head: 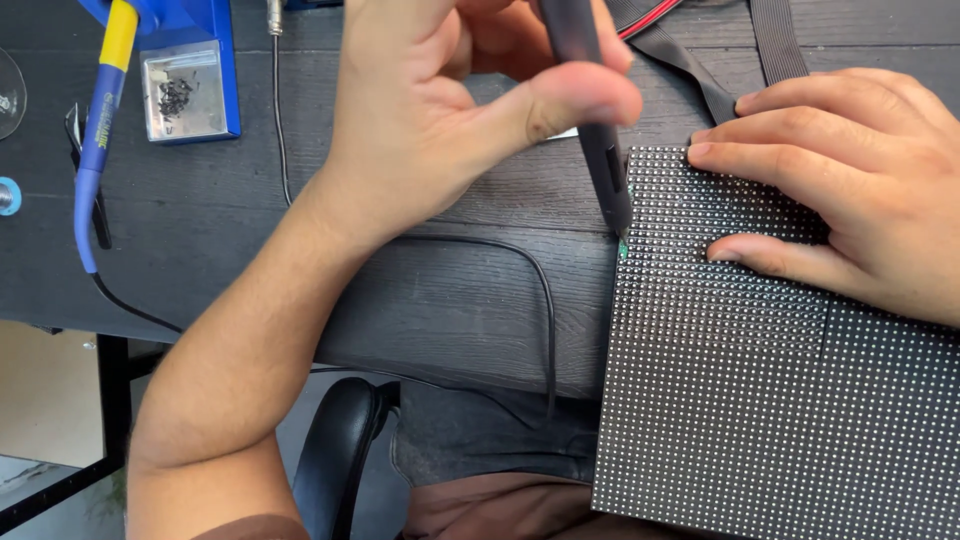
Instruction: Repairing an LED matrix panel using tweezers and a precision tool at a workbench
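Pinched between the thumb and fingers of the left hand [450,110] is a slim dark pen-shaped tool [597,130], held nearly upright with its tip brought down to the left edge of a black dotted panel [760,400]. At the tip a small green spot is seen, though whether tip and panel actually touch cannot be told from this angle. The right hand [850,180] is laid flat on the upper part of the panel, fingers spread and pressed on its surface, nothing being gripped by it. The panel is placed at the near right corner of a dark wooden table [450,300], its lower part overhanging the table edge.

A thin black cable [545,320] is draped across the table below the left wrist. At the far left a blue stand [200,60] with a clear box of small dark bits is set, and a blue-and-yellow handled iron [100,130] is rested beside it. Flat grey ribbon cables [770,40] are run off the top edge behind the panel.
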